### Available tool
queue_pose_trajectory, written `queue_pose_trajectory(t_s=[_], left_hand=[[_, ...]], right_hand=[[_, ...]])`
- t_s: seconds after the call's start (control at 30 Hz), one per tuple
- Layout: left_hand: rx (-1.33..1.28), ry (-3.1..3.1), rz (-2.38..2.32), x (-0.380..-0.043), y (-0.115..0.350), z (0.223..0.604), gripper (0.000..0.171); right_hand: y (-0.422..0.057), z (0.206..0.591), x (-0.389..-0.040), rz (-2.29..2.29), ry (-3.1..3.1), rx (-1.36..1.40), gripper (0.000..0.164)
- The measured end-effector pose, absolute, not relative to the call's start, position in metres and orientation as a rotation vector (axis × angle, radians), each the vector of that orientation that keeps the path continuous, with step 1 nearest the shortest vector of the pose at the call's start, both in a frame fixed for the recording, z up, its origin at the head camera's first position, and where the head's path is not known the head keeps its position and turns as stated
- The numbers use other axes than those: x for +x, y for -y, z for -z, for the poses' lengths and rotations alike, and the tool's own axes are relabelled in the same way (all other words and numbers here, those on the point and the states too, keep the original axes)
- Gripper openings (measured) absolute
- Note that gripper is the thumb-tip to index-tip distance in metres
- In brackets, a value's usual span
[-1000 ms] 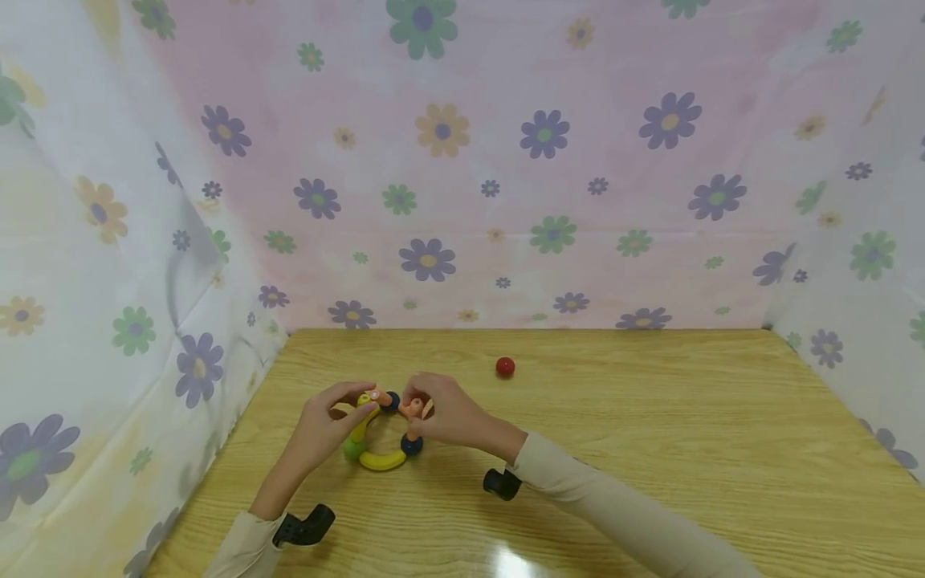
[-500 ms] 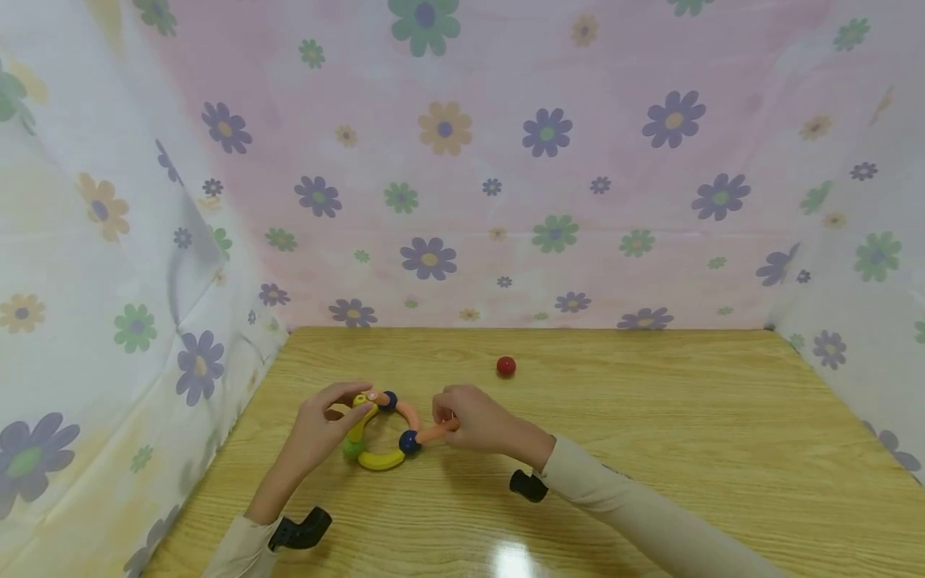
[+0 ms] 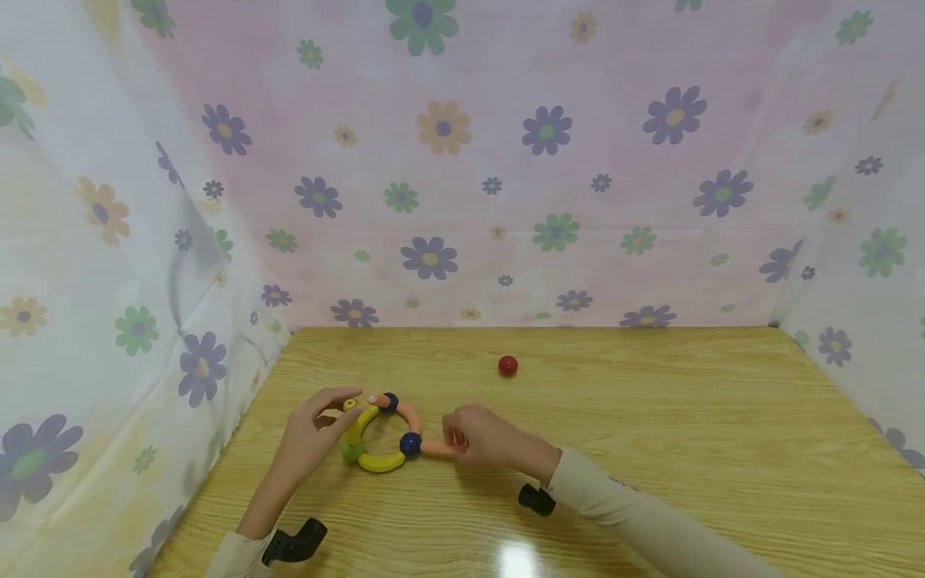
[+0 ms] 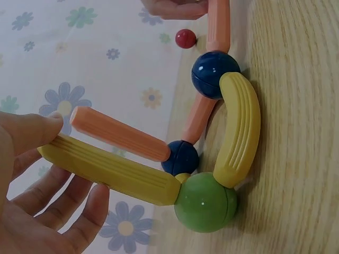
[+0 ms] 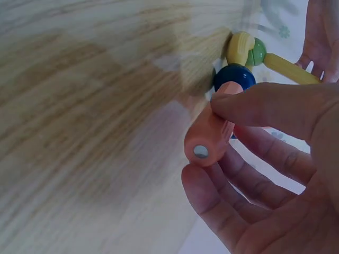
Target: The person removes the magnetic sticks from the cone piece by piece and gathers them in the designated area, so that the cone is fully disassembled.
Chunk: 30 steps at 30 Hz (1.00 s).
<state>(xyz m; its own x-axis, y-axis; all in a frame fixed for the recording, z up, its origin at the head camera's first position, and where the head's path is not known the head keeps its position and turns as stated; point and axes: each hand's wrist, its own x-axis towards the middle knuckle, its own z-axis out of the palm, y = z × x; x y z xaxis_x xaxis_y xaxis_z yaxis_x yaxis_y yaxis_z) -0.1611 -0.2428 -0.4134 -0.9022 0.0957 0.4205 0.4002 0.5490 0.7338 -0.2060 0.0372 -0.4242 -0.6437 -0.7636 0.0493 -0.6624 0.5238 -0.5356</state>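
Note:
My left hand (image 3: 309, 433) pinches the upper end of a straight yellow magnetic rod (image 4: 111, 166), which rises at a tilt from a green ball (image 4: 204, 203). With thumb and fingers, my right hand (image 3: 495, 440) holds an orange magnetic rod (image 5: 206, 132) low over the table; its far end meets the front blue ball (image 3: 410, 444). Curved yellow rods, a curved orange rod (image 3: 411, 417), the green ball and two blue balls form a ring on the table. From the back blue ball (image 3: 389, 401), another orange rod (image 4: 119, 133) sticks up, its top end free.
A red ball (image 3: 508, 366) lies alone farther back on the wooden table (image 3: 650, 417). Flower-patterned cloth (image 3: 549, 185) hangs behind and along both sides. Black camera mounts (image 3: 296, 543) sit at both wrists.
My right hand has moved right and swung its orange rod outward from the ring, then lower. My left hand has shifted slightly left, tilting the yellow rod away from the upright orange one.

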Motion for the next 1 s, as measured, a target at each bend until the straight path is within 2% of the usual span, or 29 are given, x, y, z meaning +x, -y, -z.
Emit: queue_pose_trajectory(t_s=[0.23,0.43,0.63,0.83,1.0], left_hand=[[-0.373,2.391,1.352,-0.139,0.237,0.393,0.023],[-0.316,2.342,1.427,-0.142,0.253,0.415,0.023],[-0.217,2.344,1.505,-0.135,0.262,0.419,0.022],[-0.134,2.353,1.573,-0.130,0.272,0.422,0.027],[-0.129,2.338,1.615,-0.128,0.283,0.426,0.026]], right_hand=[[-0.038,0.428,-0.203,0.757,-2.547,-1.224,0.016],[-0.037,0.428,-0.202,0.758,-2.533,-1.227,0.015],[-0.036,0.427,-0.203,0.740,-2.522,-1.280,0.010],[-0.038,0.428,-0.205,0.689,-2.480,-1.373,0.015],[-0.036,0.424,-0.207,0.647,-2.395,-1.324,0.011]])
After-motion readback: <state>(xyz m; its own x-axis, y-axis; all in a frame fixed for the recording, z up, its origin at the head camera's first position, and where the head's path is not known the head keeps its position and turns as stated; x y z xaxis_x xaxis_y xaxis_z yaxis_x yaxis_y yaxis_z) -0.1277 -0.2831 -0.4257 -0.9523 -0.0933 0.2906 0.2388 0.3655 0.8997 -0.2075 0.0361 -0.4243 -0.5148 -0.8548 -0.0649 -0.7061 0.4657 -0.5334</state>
